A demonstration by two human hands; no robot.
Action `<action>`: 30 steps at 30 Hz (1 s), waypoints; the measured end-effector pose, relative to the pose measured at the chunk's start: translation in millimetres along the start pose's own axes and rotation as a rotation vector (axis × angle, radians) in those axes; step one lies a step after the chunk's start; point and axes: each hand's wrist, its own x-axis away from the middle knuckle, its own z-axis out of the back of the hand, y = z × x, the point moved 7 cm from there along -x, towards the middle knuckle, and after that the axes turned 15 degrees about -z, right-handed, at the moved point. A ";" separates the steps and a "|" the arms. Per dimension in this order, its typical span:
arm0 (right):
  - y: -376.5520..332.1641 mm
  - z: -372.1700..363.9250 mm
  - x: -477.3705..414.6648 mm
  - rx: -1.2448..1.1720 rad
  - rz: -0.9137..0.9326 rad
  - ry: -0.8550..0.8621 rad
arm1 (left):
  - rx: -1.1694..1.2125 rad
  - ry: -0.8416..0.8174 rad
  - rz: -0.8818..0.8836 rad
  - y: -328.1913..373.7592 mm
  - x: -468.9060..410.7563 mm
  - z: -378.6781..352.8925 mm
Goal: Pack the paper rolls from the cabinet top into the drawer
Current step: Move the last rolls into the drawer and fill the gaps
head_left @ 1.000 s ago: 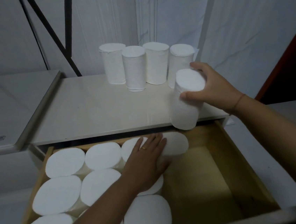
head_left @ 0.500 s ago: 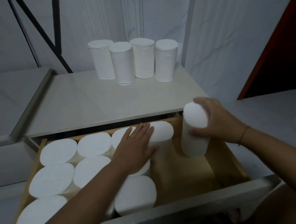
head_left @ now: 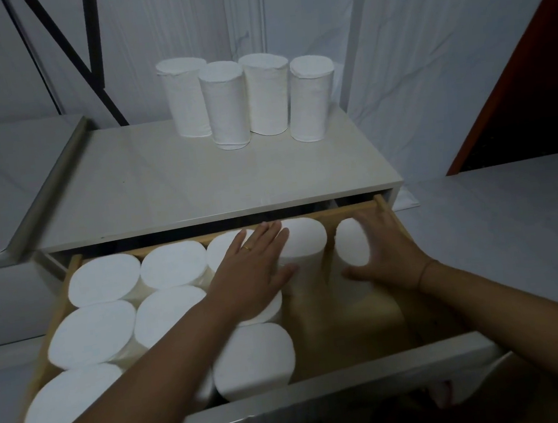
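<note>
Gripping an upright paper roll (head_left: 351, 242), fingers curled round its far side and thumb at its near side, the right hand (head_left: 390, 251) holds it in the back right corner of the drawer (head_left: 357, 383). Whether the roll's foot touches the drawer floor is hard to see. Just left of it, the left hand (head_left: 253, 271) lies flat, fingers straight, on the tops of the packed rolls (head_left: 104, 279). Beyond both hands, four more rolls (head_left: 228, 104) stand in a row on the cabinet top (head_left: 165, 189).
</note>
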 end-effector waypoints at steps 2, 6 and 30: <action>2.3 -2.6 -0.1 0.023 -0.028 -0.031 | -0.001 -0.008 0.004 0.3 -0.2 0.7; 3.7 -5.9 -1.3 0.081 -0.087 -0.167 | -0.008 -0.005 -0.002 0.3 0.0 0.7; -11.9 -55.9 33.1 -0.458 -0.524 -0.713 | 0.046 0.013 -0.020 -1.1 0.4 0.3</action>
